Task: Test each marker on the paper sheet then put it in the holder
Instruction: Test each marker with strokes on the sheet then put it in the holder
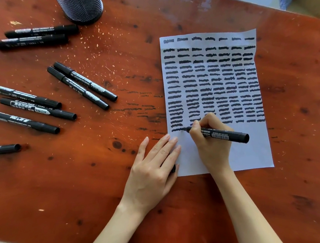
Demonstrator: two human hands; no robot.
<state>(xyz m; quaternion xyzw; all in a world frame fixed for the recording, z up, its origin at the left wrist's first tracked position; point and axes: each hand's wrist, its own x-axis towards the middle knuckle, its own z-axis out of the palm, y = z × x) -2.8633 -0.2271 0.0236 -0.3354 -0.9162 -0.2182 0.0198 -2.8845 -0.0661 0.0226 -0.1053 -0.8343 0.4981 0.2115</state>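
The table (101, 165) carries the sheet (241, 153) at three o'clock, nearly filled with black dashes, and the mesh holder (81, 8) at eleven. Spare markers (29, 121) lie at nine. The left hand (153, 166) presses flat on the sheet's edge, something dark beneath it, likely a cap. The right hand (210, 136) grips a marker (220, 133), tip touching paper: testing. Next, I'd guess, capping, then carrying it to the holder.
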